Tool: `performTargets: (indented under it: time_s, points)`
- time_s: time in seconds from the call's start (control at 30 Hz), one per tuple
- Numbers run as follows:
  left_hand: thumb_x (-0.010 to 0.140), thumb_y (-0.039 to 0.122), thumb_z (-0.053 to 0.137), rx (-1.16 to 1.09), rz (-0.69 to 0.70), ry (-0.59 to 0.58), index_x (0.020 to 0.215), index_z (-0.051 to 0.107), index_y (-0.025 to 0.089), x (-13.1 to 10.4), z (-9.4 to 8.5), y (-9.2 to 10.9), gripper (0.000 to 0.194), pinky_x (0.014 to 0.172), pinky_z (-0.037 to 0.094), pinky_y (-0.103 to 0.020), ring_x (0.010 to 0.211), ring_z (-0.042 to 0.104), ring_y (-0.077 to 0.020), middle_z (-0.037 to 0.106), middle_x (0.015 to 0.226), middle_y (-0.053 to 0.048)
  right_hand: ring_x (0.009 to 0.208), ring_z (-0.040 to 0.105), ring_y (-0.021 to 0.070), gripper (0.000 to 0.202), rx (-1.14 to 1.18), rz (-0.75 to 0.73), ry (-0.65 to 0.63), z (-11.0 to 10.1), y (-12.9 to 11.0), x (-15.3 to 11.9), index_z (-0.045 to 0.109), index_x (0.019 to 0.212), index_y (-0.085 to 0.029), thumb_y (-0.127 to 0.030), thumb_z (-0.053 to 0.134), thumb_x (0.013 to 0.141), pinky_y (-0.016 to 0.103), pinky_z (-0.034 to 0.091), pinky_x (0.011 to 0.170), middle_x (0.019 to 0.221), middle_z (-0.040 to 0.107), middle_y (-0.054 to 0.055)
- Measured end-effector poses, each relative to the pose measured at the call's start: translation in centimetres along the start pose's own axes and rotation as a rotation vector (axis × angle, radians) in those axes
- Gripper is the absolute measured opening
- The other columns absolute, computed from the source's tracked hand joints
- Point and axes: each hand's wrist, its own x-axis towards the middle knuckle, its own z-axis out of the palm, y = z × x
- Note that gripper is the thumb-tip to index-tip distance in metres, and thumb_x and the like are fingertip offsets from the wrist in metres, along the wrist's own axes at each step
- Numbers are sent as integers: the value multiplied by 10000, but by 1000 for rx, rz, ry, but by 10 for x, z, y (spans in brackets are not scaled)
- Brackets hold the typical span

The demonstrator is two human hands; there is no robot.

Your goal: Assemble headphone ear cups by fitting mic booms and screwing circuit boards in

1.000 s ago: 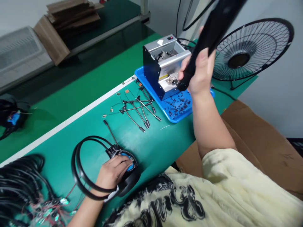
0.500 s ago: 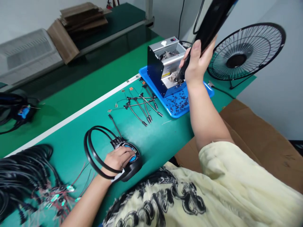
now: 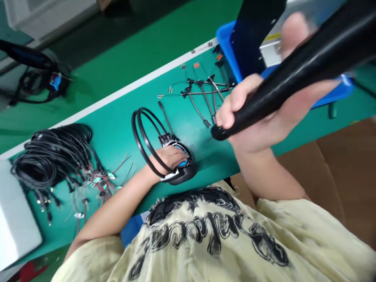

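A black headset (image 3: 189, 170) lies on the green bench with its thin double headband looping up and its microphone boom (image 3: 166, 117) pointing away. My left hand (image 3: 170, 156) reaches through the headband, and its fingers press together on the opened earcup, at a blue round part (image 3: 182, 162) inside. What the fingertips pinch there is hidden. In my right hand (image 3: 261, 137) is a thick black electric screwdriver (image 3: 293, 86), gripped with the fingers wrapped round it. Its lower end is up and to the right of the earcup, apart from it, and its bit cannot be made out clearly.
Several microphone booms (image 3: 202, 98) lie beyond the headset. A screw feeder (image 3: 252, 35) stands in a blue tray (image 3: 229, 39) at the back right. Bundled black cables (image 3: 58, 152) lie left, near a white box (image 3: 17, 219). Cardboard (image 3: 317, 168) is at right.
My right hand has brought the screwdriver away from the screw feeder, back toward the headset. My left hand stays on the earcup. The view has turned left and down.
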Motion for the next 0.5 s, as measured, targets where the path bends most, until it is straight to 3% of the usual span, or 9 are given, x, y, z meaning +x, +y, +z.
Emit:
performTargets:
  time_s: [0.1,0.17,0.27,0.5]
  points:
    - [955,224,515,-13,-7,24,966,703,176,0,0,1,195,809,527,-227,873,667,-120,715,939,-31,384,488,108,498,278,17,9,30,21,-29,517,705,-236,-727,578,756,254,395,327,601,494,-30]
    - [964,244,501,-8,-23,24,962,712,177,1,-2,3,221,810,526,-229,887,665,-124,709,917,-35,395,490,109,454,328,18,-29,39,37,-41,542,740,-229,-673,634,750,255,409,355,598,510,-27]
    - [975,250,477,-14,-51,2,948,723,183,2,-5,6,256,819,521,-232,904,660,-127,706,921,-37,420,491,114,430,311,13,-74,42,50,-49,551,757,-218,-641,628,778,258,421,394,578,509,-19]
    - [989,277,443,-8,-85,-51,956,731,180,2,-7,6,305,801,508,-230,882,646,-130,687,850,-33,422,483,105,479,228,4,-120,39,56,-53,533,712,-209,-680,574,787,249,428,403,580,500,-16]
